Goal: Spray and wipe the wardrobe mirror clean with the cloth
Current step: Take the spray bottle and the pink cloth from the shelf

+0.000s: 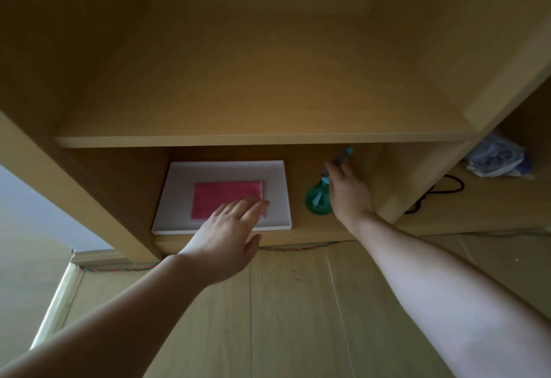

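Note:
A folded pink cloth (223, 198) lies on a white flat board (179, 195) in the lowest compartment of a wooden wardrobe. My left hand (229, 234) reaches in with straight fingers, its fingertips over the cloth's near right corner. To the right stands a green spray bottle (316, 200) with a teal nozzle (346, 152). My right hand (347, 192) is at the bottle's neck, fingers around the trigger head; how firmly it holds is hidden by the hand. No mirror is in view.
A wooden shelf (259, 140) overhangs the low compartment. A vertical panel (417, 180) separates a right compartment holding a crumpled plastic bag (496, 158) and a black cord (444, 189). A striped cord (298, 247) runs along the wardrobe base. Light wood flooring lies below.

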